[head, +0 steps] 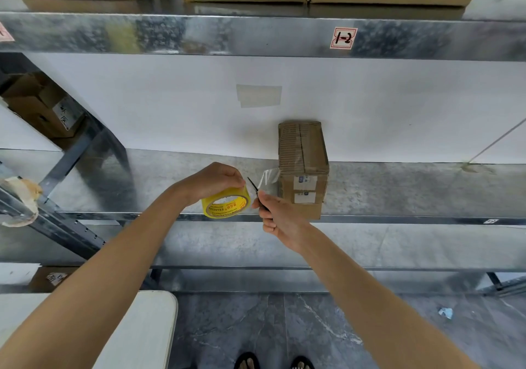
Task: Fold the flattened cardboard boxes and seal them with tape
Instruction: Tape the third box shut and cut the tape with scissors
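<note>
Yellow tape roll gripped by left hand; right hand grips blade; tag "1-2".

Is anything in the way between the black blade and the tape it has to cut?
Nothing visible is. The right hand holds the blade right at the clear tape stretched from the yellow roll, gripped by the left hand, to the box.

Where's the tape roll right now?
Head view, centre: the yellow tape roll is gripped in the left hand over the metal shelf, just left of the black tool in the right hand, near the cardboard box.
</note>
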